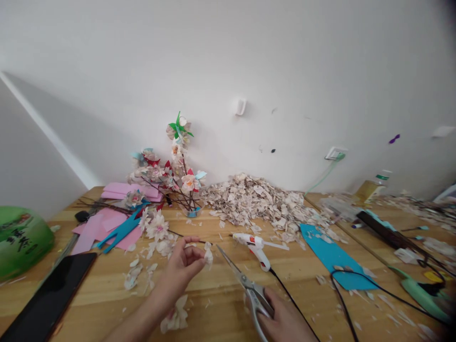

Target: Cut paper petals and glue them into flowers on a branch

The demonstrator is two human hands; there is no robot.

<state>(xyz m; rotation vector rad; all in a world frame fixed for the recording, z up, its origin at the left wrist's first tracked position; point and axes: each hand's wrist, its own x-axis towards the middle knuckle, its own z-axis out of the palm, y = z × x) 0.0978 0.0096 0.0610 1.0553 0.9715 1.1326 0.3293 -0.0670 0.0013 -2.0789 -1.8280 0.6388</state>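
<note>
My left hand [185,261] pinches a small crumpled whitish petal [208,254] between thumb and fingers. Close by on the right, my right hand [281,316] grips metal scissors [245,283] by the handles, their tips pointing up and left near the petal. A white hot glue gun [253,244] lies just beyond the scissors, with a black cord trailing toward me. Left of my left hand, a pale handmade flower [157,226] rests on the table beside loose petals [133,275]. Another white flower piece [175,317] lies partly behind my left forearm.
A large heap of dry petals [252,197] lies against the wall. Handmade flower branches stand in a clear cup [190,209]. Pink sheets [131,191], a blue sheet [335,259], a dark phone [50,294] and a green container [23,242] surround the work area. A black cable [384,275] crosses the right side.
</note>
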